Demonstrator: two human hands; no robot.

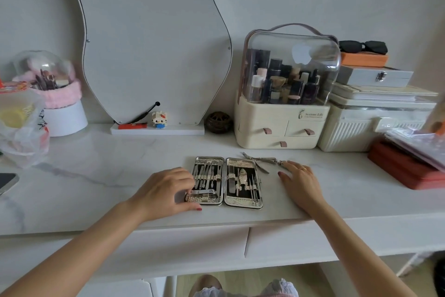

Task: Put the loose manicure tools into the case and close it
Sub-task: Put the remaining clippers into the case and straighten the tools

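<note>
A silver manicure case [243, 203] lies open flat on the white desk, both halves lined black and holding several steel tools under straps. My left hand [166, 190] rests at the case's left edge, its fingers on a nail clipper [202, 192] in the lower left half. Loose steel tools [261, 160], a nipper and a thin implement, lie crossed just behind the case's right half. My right hand [297, 181] lies flat on the desk to the right of the case, fingers spread, fingertips touching the end of the loose tools.
A cream cosmetics organiser [284, 128] with a clear dome stands behind the case, a ribbed white box [361, 128] beside it. A red box [407, 169] sits at the right. A curved mirror [154, 39] leans at the back. A plastic bag [21, 133] and a phone [7, 182] lie left.
</note>
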